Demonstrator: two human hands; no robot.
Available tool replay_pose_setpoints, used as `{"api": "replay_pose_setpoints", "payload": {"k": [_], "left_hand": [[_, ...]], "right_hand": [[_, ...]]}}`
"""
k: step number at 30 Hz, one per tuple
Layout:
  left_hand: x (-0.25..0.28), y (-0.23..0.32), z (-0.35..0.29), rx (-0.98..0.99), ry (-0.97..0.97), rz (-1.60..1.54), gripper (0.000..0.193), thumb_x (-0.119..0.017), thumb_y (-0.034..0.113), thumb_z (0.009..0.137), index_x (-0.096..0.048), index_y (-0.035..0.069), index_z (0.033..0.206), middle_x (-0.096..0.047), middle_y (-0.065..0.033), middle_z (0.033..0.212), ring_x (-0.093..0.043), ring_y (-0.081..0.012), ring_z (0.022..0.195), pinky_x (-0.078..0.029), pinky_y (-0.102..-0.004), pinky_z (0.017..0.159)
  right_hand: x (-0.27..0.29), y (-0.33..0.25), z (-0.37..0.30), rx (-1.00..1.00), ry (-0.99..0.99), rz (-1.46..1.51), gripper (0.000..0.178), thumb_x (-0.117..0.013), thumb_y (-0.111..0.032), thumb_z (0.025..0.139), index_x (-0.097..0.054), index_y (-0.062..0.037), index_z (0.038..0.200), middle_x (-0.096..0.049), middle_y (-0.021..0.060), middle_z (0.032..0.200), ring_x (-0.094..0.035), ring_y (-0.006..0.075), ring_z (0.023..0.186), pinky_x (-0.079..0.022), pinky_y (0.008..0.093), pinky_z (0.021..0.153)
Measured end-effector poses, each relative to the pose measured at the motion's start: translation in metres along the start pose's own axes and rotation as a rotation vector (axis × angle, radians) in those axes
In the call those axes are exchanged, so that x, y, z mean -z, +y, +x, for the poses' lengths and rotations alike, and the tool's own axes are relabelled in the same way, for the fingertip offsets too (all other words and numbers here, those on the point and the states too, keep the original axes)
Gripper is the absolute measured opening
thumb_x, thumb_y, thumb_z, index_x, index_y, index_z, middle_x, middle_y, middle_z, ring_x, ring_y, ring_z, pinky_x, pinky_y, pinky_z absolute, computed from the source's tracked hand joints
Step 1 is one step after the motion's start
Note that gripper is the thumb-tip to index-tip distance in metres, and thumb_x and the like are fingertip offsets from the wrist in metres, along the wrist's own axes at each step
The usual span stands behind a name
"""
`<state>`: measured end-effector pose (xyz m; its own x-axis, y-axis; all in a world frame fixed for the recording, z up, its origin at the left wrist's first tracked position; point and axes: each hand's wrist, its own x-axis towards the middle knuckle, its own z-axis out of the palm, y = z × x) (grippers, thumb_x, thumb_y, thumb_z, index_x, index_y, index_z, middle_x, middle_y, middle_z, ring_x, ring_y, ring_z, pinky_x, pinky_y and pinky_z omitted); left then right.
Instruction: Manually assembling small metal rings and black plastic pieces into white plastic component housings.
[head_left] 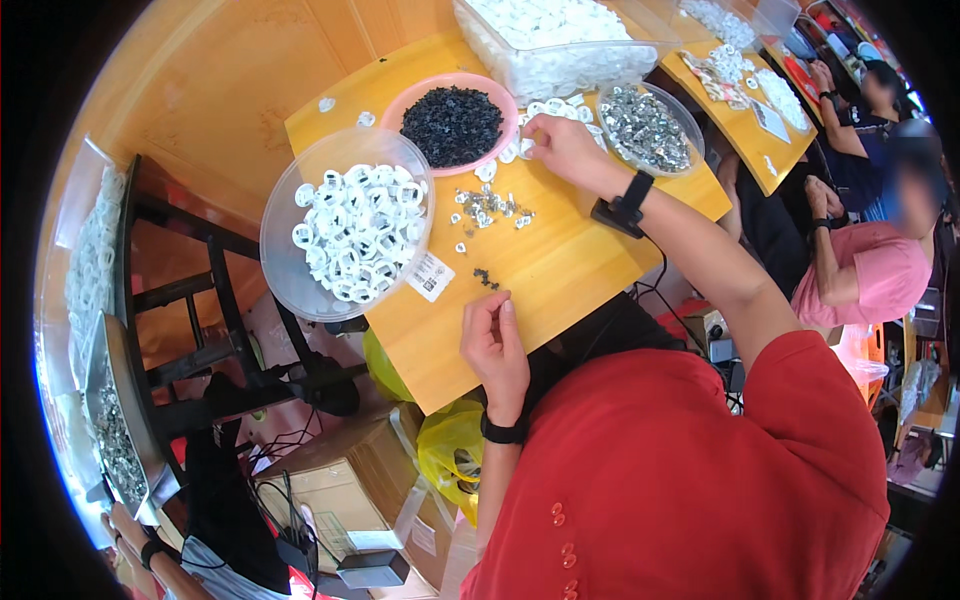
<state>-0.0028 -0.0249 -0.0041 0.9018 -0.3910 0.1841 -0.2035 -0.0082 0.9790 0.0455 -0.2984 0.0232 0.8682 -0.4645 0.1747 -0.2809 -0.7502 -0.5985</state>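
Observation:
My right hand (568, 150) reaches over the table's far side, its fingertips pinched among loose white plastic parts (508, 152); whether a part is between them is hidden. Close to the table's near edge, my left hand (494, 345) is curled with thumb against fingers, and I cannot make out what it holds. Just beyond it lie a few small black pieces (485, 279). Farther out is a scatter of small shiny metal pieces (489, 206). A pink bowl (394, 101) full of black pieces stands left of my right hand, and a clear tub (690, 130) of metal parts to its right.
A round clear tub (281, 262) of white ring-shaped parts sits at the left table edge, by a white label (430, 277). At the back stands a large clear bin (540, 68) of white parts. Other people (850, 255) sit at the right; another person's hand (125, 527) shows lower left.

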Motion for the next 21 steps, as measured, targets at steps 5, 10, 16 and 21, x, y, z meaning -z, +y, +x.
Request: {"api": "replay_pose_setpoints", "payload": {"k": [5,10,16,21], "left_hand": [[0.003,-0.005,-0.001,0.006,-0.015,0.044,0.01,-0.054,0.003,0.092,-0.06,-0.004,0.095,-0.05,-0.0017,0.086,-0.047,-0.0069,0.073,-0.04,-0.0204,0.065],[0.002,-0.006,0.0,0.009,-0.039,0.054,0.009,-0.055,0.003,0.092,-0.06,-0.003,0.095,-0.051,-0.0018,0.086,-0.046,-0.0071,0.073,-0.039,-0.0202,0.064],[0.001,-0.004,-0.002,0.089,-0.049,0.037,0.009,-0.053,-0.001,0.09,-0.06,-0.004,0.095,-0.056,-0.0083,0.09,-0.054,-0.0148,0.083,-0.044,-0.0253,0.074],[-0.004,-0.004,-0.002,0.158,-0.048,0.018,0.018,-0.053,0.008,0.093,-0.058,-0.002,0.107,-0.056,-0.0034,0.093,-0.05,-0.0072,0.078,-0.042,-0.0212,0.069]], "right_hand": [[-0.008,-0.003,0.003,-0.03,-0.032,-0.03,0.018,-0.065,-0.01,0.078,-0.064,0.0011,0.091,-0.065,0.0207,0.08,-0.064,0.0375,0.079,-0.05,0.0423,0.073],[0.005,0.005,-0.019,0.011,-0.026,-0.133,0.014,-0.064,-0.008,0.076,-0.065,0.0002,0.087,-0.065,0.0213,0.08,-0.064,0.0373,0.08,-0.05,0.0442,0.072],[0.014,-0.003,-0.057,0.085,0.063,-0.156,0.014,-0.059,-0.003,0.076,-0.064,-0.0025,0.089,-0.064,0.0195,0.076,-0.063,0.0368,0.073,-0.05,0.0426,0.065],[0.037,-0.027,-0.087,-0.053,-0.116,0.373,0.023,-0.06,-0.004,0.081,-0.054,-0.0032,0.103,-0.064,0.0122,0.072,-0.064,0.0242,0.067,-0.049,0.0346,0.06]]}}
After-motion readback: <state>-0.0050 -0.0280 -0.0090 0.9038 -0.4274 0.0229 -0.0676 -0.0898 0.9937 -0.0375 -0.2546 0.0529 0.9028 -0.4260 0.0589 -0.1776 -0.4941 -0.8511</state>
